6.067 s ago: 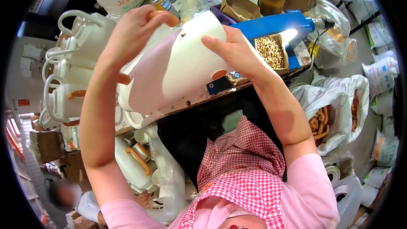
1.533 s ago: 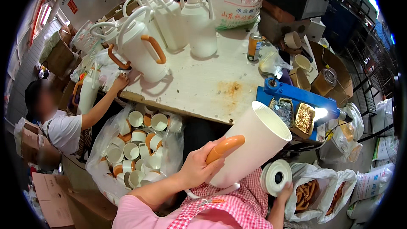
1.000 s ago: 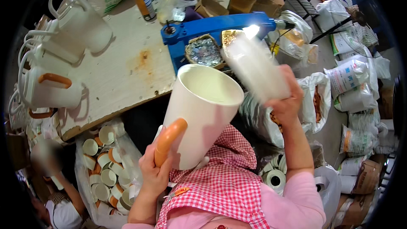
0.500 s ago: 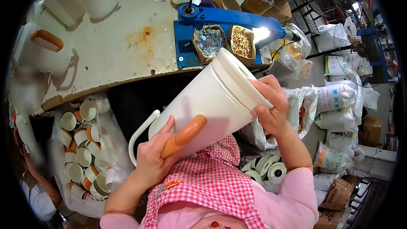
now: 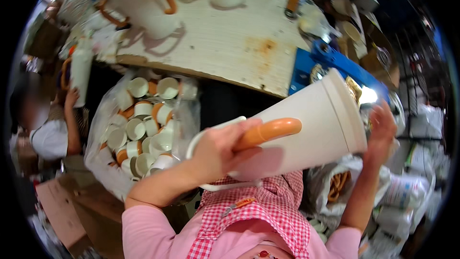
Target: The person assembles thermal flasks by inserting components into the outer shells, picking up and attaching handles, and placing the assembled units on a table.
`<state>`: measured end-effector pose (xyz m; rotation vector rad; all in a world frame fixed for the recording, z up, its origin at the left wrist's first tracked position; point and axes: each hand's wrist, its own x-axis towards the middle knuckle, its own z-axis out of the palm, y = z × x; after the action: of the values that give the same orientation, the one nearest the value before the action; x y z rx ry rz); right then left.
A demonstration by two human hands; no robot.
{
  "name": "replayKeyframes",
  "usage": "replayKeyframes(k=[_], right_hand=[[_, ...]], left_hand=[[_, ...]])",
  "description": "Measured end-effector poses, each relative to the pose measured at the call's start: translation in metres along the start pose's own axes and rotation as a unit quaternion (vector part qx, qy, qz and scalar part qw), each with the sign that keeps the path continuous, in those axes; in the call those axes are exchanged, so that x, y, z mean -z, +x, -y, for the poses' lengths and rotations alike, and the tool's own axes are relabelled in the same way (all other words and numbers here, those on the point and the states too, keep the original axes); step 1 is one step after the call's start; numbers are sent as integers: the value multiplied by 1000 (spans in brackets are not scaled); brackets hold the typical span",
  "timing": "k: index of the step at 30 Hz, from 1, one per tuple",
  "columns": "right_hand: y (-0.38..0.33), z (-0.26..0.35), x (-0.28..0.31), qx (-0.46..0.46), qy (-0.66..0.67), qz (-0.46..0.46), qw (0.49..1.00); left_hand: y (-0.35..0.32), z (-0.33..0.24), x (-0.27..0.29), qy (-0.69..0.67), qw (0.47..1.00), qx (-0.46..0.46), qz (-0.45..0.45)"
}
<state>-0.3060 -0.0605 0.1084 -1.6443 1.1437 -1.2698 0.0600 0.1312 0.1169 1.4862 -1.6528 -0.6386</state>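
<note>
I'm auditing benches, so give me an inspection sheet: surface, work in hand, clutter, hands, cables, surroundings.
Surface: whitish table, orange-brown stain on top.
Work in hand: tapered white jug, curved orange handle, held tilted.
Clutter: clear plastic bag of white-and-orange cups beside the table's edge.
Left hand: grips the handle.
Right hand: open, blurred, by the jug's wide end; contact unclear.
Cables: nothing seen clearly.
Surroundings: co-worker's hand at a slim white jug, far left.

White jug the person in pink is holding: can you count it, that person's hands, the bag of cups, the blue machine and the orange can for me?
White jug held: 1
Hands, left hand and right hand: 2
Bag of cups: 1
Blue machine: 1
Orange can: 1
Total: 6
</note>
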Motion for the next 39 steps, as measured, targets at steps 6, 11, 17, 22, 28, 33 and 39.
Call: replayKeyframes(k=[6, 11, 17, 22, 28, 33, 39], right_hand=[[-28, -47, 12, -185, 206, -72, 958], [-42, -37, -58, -258, 240, -11, 936], [-53, -33, -75, -267, 231, 33, 935], [-74, -46, -66, -322, 188, -14, 928], [-75, -52, -103, -374, 236, 73, 894], [-89, -54, -120, -360, 216, 63, 906], [-78, -45, -156, -304, 218, 183, 909]], left_hand=[[34, -46, 143, 619, 755, -215, 25], [92, 93, 212, 795, 547, -202, 170], [151, 167, 239, 801, 479, -324, 155], [193, 149, 210, 727, 610, -102, 297], [399, 114, 192, 637, 641, -328, -275], [459, 16, 186, 699, 712, 66, -13], [322, 14, 201, 696, 635, -323, -84]])
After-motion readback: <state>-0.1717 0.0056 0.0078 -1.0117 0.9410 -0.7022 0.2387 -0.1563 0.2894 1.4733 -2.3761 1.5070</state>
